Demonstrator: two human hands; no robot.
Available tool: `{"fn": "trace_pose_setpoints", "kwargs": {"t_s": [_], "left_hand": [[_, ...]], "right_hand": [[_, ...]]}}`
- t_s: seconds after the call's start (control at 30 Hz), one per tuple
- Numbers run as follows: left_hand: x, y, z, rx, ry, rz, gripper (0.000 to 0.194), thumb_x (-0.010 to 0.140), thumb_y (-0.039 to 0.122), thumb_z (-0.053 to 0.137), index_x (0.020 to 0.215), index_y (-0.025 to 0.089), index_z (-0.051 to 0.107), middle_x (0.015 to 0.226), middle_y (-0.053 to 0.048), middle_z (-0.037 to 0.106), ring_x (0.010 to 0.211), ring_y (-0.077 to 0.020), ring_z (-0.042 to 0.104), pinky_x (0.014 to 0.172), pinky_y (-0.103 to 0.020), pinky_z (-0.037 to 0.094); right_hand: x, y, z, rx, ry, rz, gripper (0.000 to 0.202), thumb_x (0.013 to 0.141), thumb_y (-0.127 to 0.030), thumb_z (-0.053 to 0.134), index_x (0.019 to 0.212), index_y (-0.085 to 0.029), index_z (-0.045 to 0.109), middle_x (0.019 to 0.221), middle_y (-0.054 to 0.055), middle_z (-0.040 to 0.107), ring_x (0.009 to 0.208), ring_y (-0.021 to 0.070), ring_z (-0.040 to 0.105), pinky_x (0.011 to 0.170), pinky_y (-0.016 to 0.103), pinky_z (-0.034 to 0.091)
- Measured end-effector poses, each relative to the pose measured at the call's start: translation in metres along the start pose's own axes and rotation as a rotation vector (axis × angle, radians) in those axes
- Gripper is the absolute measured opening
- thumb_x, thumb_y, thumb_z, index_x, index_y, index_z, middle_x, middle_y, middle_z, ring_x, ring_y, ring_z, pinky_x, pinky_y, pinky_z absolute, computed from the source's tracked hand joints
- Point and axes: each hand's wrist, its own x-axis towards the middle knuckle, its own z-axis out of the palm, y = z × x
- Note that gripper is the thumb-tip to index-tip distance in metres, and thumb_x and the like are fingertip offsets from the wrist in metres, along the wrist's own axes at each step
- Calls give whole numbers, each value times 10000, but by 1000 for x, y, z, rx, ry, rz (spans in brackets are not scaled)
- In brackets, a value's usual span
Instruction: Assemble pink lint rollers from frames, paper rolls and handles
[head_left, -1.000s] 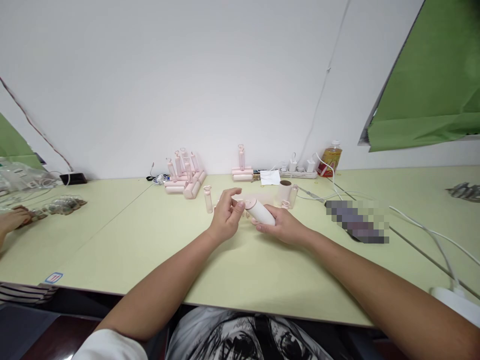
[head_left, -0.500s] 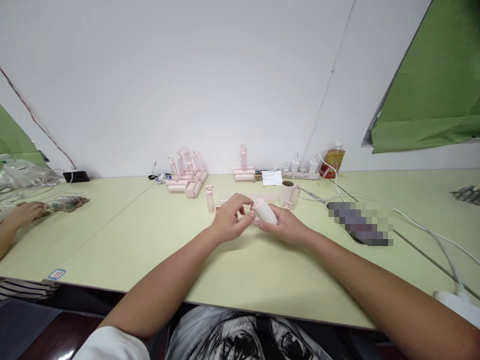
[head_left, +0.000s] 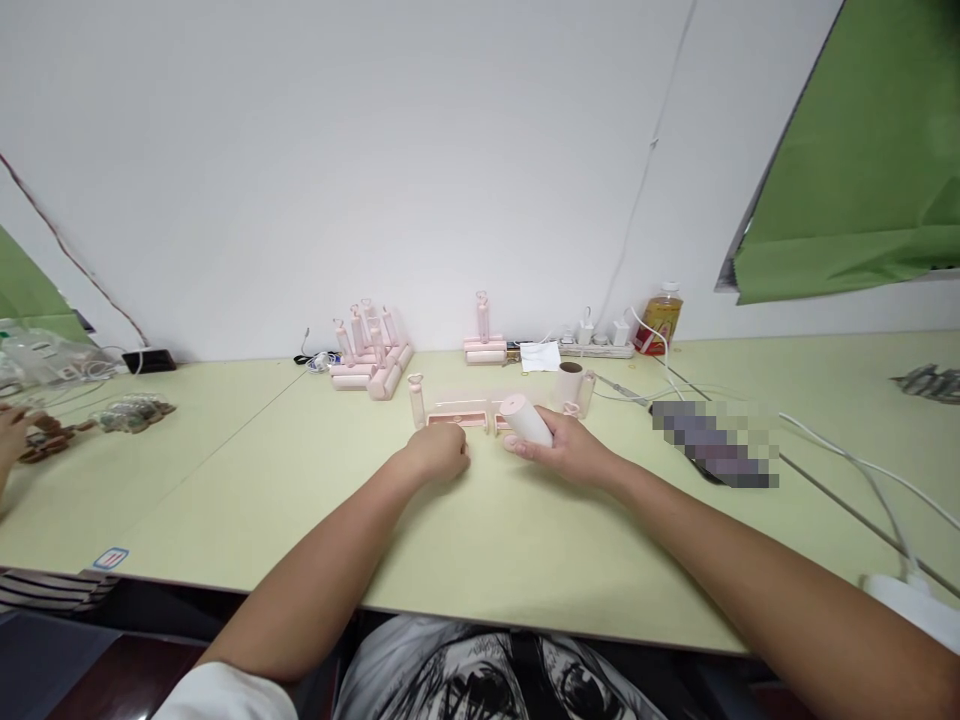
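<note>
White with a pale pink end, one roll (head_left: pixel 529 422) is clamped in the grip of the right hand (head_left: pixel 568 446), held tilted above the middle of the tabletop (head_left: pixel 465 540). The left hand (head_left: pixel 441 452) is curled with its fingers drawn together, just in front of an open pink tray (head_left: pixel 466 421); whether its grip closes on anything, I cannot tell.

Two such trays lie side by side, the right-hand tray (head_left: pixel 499 425) partly hidden by the roll. Clear handles with pink tops are gathered in several places: five in the left group (head_left: pixel 371 335), one by the wall (head_left: pixel 483 318) and one upright near the left hand (head_left: pixel 417 400). Pink-and-white rollers (head_left: pixel 352 376) lie beneath the group of five, and another roller (head_left: pixel 486 351) lies beneath the handle at the wall.

Among the containers, the pink interior of the left tray is visible, but small details in it cannot be made out. One upright hollow roll (head_left: pixel 568 388) shows a brown inner wall. One bottle (head_left: pixel 663 318) carries a yellow label and has a white cap. One white paper (head_left: pixel 540 356) lies near one power strip (head_left: pixel 611 351).
</note>
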Motion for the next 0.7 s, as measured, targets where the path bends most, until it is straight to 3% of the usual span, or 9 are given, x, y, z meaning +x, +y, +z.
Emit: {"fn": "trace_pose_setpoints", "kwargs": {"t_s": [0.13, 0.3, 0.37, 0.5, 0.7], "left_hand": [[-6, 9, -2, -72, -123, 177, 80, 635, 180, 608, 561, 211, 605, 576, -13, 580, 503, -149, 495, 469, -247, 312], [-10, 17, -7, -147, -102, 482, 118, 780, 249, 556, 747, 184, 649, 995, -85, 602, 783, -192, 586, 663, -290, 428], [-11, 20, -10, -189, -94, 550, 125, 818, 237, 524, 806, 182, 636, 1042, -90, 599, 827, -195, 583, 706, -295, 433], [-12, 22, -11, -262, -97, 580, 123, 849, 220, 479, 861, 193, 598, 854, -42, 626, 733, -168, 548, 652, -269, 409], [-9, 20, -3, -281, -148, 466, 46, 767, 216, 550, 806, 195, 565, 767, -2, 611, 657, -145, 526, 575, -245, 371]], "right_hand": [[0, 0, 0, -6, 13, -17, 398, 792, -517, 609, 1042, -208, 598, 911, 36, 632, 800, 222, 558, 682, 310, 411], [1, 2, 0, 35, 29, -35, 453, 777, -552, 621, 1055, -196, 594, 944, 55, 635, 833, 239, 565, 712, 327, 432], [2, 2, 0, 68, 26, -53, 455, 779, -550, 623, 1061, -193, 590, 957, 58, 638, 842, 241, 567, 717, 326, 436], [2, 3, 0, 79, 34, -76, 410, 795, -524, 621, 1023, -185, 582, 923, 42, 630, 798, 213, 552, 670, 292, 413], [3, 5, 0, 44, 55, -69, 413, 788, -533, 624, 1000, -181, 579, 878, 34, 612, 770, 204, 534, 644, 284, 391]]}}
